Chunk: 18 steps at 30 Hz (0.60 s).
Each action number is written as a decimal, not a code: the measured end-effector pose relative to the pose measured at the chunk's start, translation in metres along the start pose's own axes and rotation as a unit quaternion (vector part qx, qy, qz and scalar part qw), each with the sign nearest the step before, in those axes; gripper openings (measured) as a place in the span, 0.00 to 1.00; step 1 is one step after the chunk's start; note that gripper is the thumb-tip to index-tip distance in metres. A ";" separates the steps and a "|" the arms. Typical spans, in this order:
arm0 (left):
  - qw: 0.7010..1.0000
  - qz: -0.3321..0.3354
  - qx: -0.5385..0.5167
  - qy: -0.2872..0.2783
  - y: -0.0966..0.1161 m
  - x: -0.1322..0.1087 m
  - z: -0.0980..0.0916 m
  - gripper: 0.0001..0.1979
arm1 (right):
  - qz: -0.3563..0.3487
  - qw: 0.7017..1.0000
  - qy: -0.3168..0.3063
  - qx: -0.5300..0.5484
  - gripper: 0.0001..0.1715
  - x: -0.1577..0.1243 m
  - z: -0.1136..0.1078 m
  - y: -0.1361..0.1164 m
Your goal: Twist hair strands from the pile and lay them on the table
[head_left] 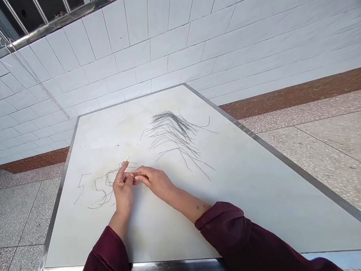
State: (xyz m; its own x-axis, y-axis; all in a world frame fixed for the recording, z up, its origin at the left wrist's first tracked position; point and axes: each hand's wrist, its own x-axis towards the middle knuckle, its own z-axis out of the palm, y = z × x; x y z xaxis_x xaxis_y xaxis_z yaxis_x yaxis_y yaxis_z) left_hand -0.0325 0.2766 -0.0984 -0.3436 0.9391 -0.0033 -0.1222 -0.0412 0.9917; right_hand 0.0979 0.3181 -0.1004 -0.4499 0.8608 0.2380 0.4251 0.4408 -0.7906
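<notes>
The left hand and the right hand are meeting fingertip to fingertip over the left half of a pale, smooth counter. Each grip is pinching tightly on a thin strand; the fingers are hiding most of it, so its full shape is impossible to tell. One left finger is sticking up from the pinch. Just left of the hands, slender bent wires are lying in angular, looping shapes resembling fives, some running behind the left hand. Beyond the right hand, a loose sheaf of dark, hair-thin wires is fanning out, dense at the far end and sparser nearer. A shiny metal edge is framing the counter, whose far side is standing near a white tiled wall. Open room is stretching right of the hands and toward the near edge.
</notes>
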 end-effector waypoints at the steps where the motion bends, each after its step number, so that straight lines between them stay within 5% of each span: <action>1: 1.000 -0.002 -0.002 -0.001 0.000 0.000 0.000 0.19 | 0.000 1.000 -0.003 0.002 0.08 0.000 0.000 0.000; 5: 1.000 -0.002 -0.009 -0.006 -0.001 0.001 -0.001 0.19 | -0.001 1.000 -0.019 0.012 0.06 0.000 0.000 0.003; 11: 0.998 -0.032 -0.025 -0.045 0.002 0.005 -0.006 0.35 | 0.013 0.996 -0.077 0.035 0.05 0.003 -0.005 0.009; 18: 0.996 -0.051 -0.011 -0.071 0.000 0.007 -0.011 0.40 | 0.084 0.992 -0.042 0.083 0.09 0.007 -0.004 0.014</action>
State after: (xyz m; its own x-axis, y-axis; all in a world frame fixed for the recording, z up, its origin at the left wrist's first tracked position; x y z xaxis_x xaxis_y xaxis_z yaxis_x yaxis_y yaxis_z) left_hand -0.0452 0.2797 -0.0999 -0.1938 0.9774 -0.0843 -0.1714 0.0509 0.9839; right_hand 0.1042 0.3317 -0.1074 -0.4498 0.8916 0.0522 0.3683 0.2385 -0.8986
